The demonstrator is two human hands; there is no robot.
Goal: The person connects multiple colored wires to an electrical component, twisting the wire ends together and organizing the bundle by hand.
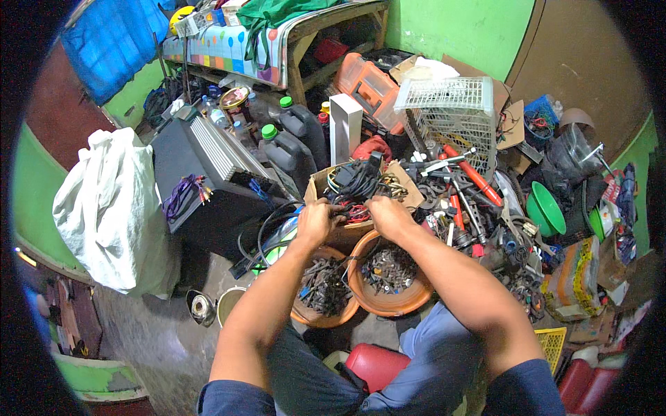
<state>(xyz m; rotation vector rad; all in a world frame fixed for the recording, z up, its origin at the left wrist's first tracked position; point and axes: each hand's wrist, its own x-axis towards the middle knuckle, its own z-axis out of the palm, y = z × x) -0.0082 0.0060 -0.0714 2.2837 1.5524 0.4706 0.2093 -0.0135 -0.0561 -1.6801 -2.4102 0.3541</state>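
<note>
Left hand [318, 220], right hand [390, 216] curled at brown cardboard box [347, 238]; grip unclear. Grey floor [139, 340], 8 o'clock; light-green wall [458, 31], 1 o'clock.

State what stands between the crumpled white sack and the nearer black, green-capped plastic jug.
In the head view, a dark boxy object with pale ridges stands there, a purple cable bundle against it, plastic bottles behind.

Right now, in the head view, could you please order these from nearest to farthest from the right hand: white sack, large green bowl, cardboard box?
1. Cardboard box: directly at the right hand.
2. Large green bowl: out to the right, beyond the tool pile.
3. White sack: far over on the left.
</note>
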